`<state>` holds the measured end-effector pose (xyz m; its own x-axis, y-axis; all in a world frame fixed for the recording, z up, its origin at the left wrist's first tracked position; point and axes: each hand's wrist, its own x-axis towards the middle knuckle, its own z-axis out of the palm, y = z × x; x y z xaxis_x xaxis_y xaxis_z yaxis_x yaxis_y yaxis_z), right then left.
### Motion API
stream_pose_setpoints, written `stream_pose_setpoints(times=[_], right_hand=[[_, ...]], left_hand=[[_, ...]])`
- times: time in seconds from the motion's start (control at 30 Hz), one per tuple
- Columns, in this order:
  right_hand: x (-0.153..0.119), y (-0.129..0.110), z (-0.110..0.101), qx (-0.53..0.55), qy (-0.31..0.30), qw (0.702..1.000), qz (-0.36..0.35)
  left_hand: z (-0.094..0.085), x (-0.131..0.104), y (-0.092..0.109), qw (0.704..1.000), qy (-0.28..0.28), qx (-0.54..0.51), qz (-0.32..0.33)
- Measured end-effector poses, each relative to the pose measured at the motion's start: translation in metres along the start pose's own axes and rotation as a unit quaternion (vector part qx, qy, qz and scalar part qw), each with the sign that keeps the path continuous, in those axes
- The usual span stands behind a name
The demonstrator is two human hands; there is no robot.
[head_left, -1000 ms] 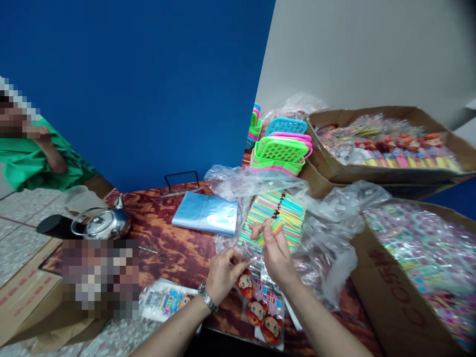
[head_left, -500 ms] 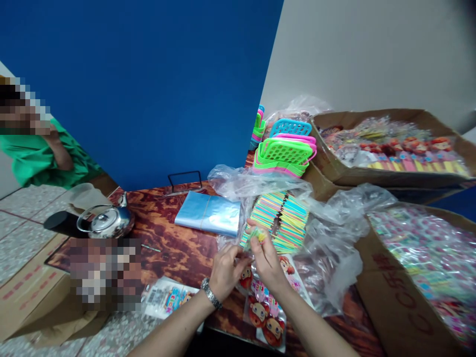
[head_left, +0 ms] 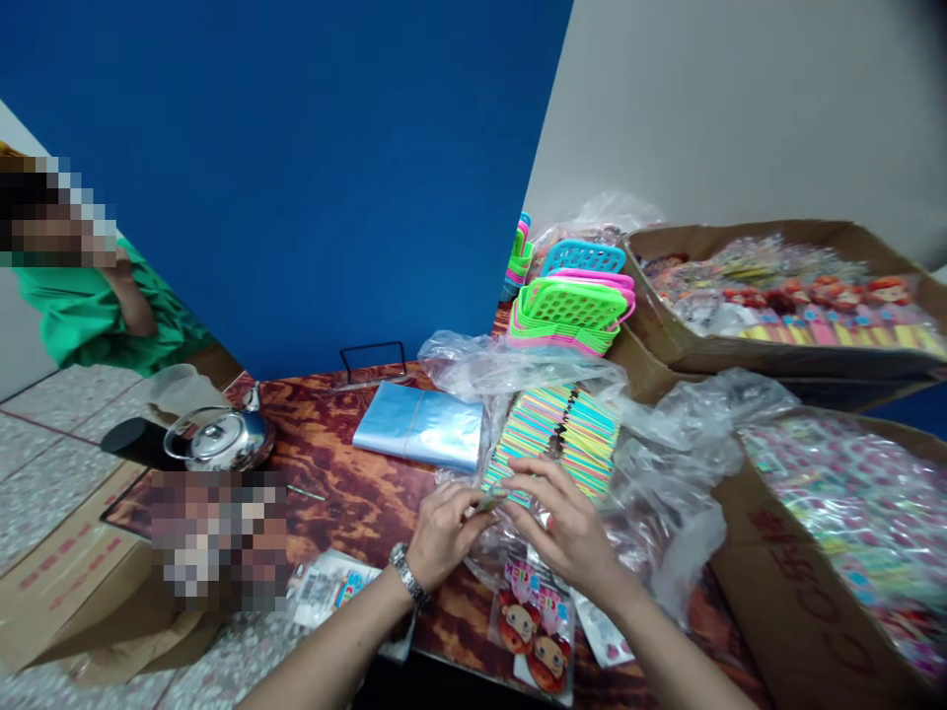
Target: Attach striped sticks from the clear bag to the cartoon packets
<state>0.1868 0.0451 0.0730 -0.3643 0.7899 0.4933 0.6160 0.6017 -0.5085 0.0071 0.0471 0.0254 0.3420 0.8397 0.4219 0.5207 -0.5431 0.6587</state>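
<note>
My left hand (head_left: 445, 532), with a metal watch on the wrist, pinches a small clear packet (head_left: 489, 501) at its fingertips. My right hand (head_left: 566, 518) is just to the right, its fingers spread, fingertips near the packet. Whether they touch it I cannot tell. Behind the hands, colourful thin sticks (head_left: 524, 424) lie in two rows on clear plastic (head_left: 651, 493). Below the hands, printed packs with red-haired cartoon heads (head_left: 534, 636) rest on the table. Another white printed pack (head_left: 332, 590) lies left of my left wrist.
On the brown patterned table (head_left: 332, 518) are a blue plastic bundle (head_left: 421, 426), a metal teapot (head_left: 222, 439) and a wire stand (head_left: 374, 365). Stacked baskets (head_left: 573, 306) stand behind. Cartons of packets (head_left: 814, 340) line the right. A person in green (head_left: 96, 306) is at the left.
My right hand has opened its fingers and moved slightly right and down from the packet. My left hand still pinches it, now lower. The view has shifted slightly.
</note>
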Motion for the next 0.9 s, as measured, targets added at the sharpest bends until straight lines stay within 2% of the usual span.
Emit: stream_pose_setpoints(times=[0.23,0.43,0.53,0.67,0.73,0.9], right_hand=[[0.006,-0.002,0.000,-0.011,-0.050,0.998,-0.026],[0.005,-0.002,-0.001,0.034,-0.032,0.999,0.004],[0.011,-0.004,-0.002,0.028,-0.048,0.998,0.025],[0.020,-0.012,0.002,0.005,-0.068,0.998,0.002],[0.020,-0.016,0.005,0.043,-0.058,0.997,0.008],[0.018,-0.024,0.005,0.200,-0.018,0.975,0.095]], left_hand=[[-0.001,-0.001,0.003,1.000,0.003,0.001,0.015],[-0.006,0.000,0.007,1.000,0.003,0.013,0.024],[-0.005,-0.001,0.005,1.000,-0.002,0.012,0.028],[-0.001,-0.003,0.002,1.000,0.000,0.011,0.021],[0.000,-0.003,0.001,1.000,-0.002,0.018,0.010],[-0.003,0.000,0.003,0.999,-0.014,0.021,0.022]])
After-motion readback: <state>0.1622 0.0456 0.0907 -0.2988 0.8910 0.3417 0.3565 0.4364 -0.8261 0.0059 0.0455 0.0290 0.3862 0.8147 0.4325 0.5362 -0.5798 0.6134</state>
